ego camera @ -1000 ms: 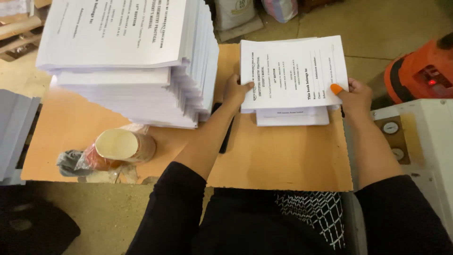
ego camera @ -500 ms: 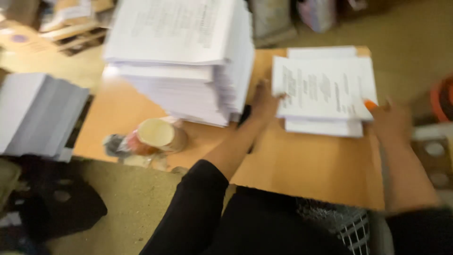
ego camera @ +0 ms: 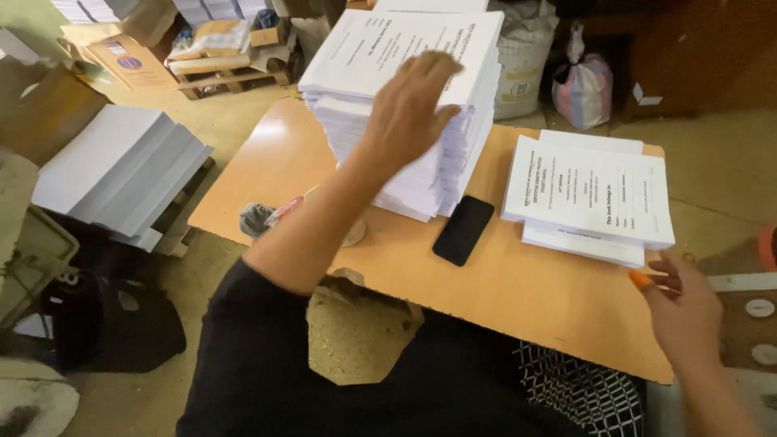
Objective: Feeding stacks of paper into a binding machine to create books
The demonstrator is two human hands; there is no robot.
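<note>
**Left hand now up on the tall stack; small stack let go**

Since a second ago the left hand (ego camera: pixel 413 109) has left the edge of the small stack and reached up and across to the tall stack of printed sheets (ego camera: pixel 405 105). The right hand (ego camera: pixel 684 311) has come off the small stack too and now sits below its near right corner.

Tall stack: far left-centre of the counter (ego camera: pixel 518 283), top sheet printed, edges fanned unevenly. Left hand lies palm down on the top sheet, fingers (ego camera: pixel 441 69) spread and pointing toward the far edge; nothing pinched that can be seen.

Small stack of printed sheets (ego camera: pixel 591 194): far right of the counter, well apart from the left hand, lying flat. Right hand just beside its near corner, not touching; fingers loosely curled and open, holding nothing, orange nail on the thumb.

Between the two stacks, a black phone (ego camera: pixel 463 230) lies face down on the counter, just beside the tall stack's base.

Left of the forearm, at the counter's near edge: a tape roll (ego camera: pixel 353 235), mostly hidden by the arm, and a crumpled grey cloth (ego camera: pixel 255 218).

On the floor, left: slanted piles of blank white paper (ego camera: pixel 117 174).
</note>
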